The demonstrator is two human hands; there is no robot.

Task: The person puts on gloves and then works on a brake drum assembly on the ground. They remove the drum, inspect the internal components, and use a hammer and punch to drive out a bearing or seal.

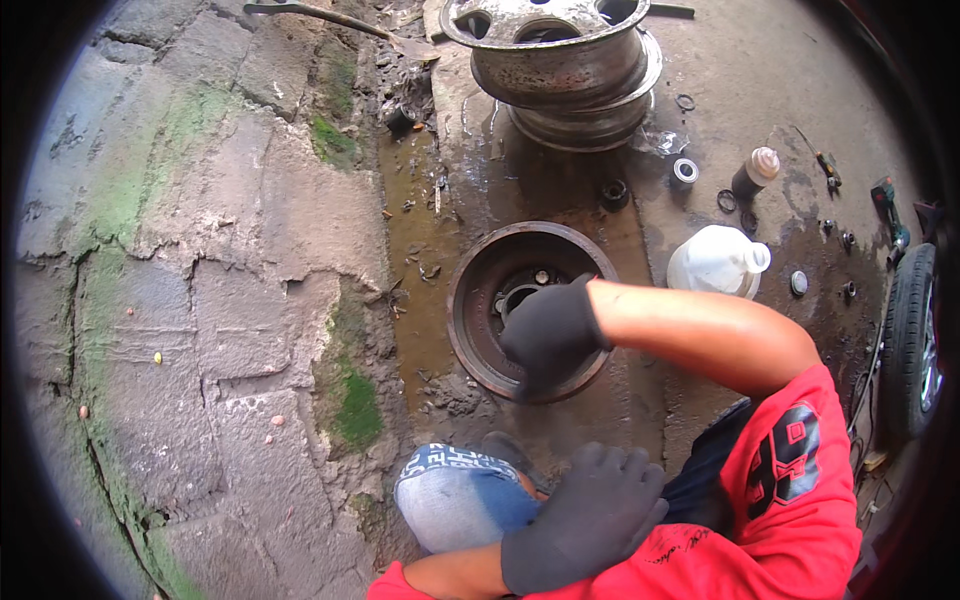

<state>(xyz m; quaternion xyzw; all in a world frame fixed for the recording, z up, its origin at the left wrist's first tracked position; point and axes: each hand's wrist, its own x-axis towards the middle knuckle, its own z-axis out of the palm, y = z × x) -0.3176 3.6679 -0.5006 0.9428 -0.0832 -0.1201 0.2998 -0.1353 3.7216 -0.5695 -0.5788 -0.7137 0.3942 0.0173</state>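
A round rusty brake drum (465,285) lies on the wet ground in front of me, its open side up, with a hub and studs in the middle. My right hand (550,335), in a dark grey glove, reaches over the hub and covers the drum's right and lower inside. Its fingers are turned down and blurred, so what they hold, if anything, is hidden. My left hand (595,510), gloved alike, rests back up by my lap, fingers laid out with nothing in them. A white plastic jug (705,262) stands just beyond my right forearm.
Stacked metal wheel rims (560,75) stand beyond the drum. A bearing (685,173), a dark bottle (755,173) and several small parts lie at right, near a power tool (887,210) and a tire (905,340). Uneven mossy stone paving (200,300) fills the left. A shovel (330,18) lies far left.
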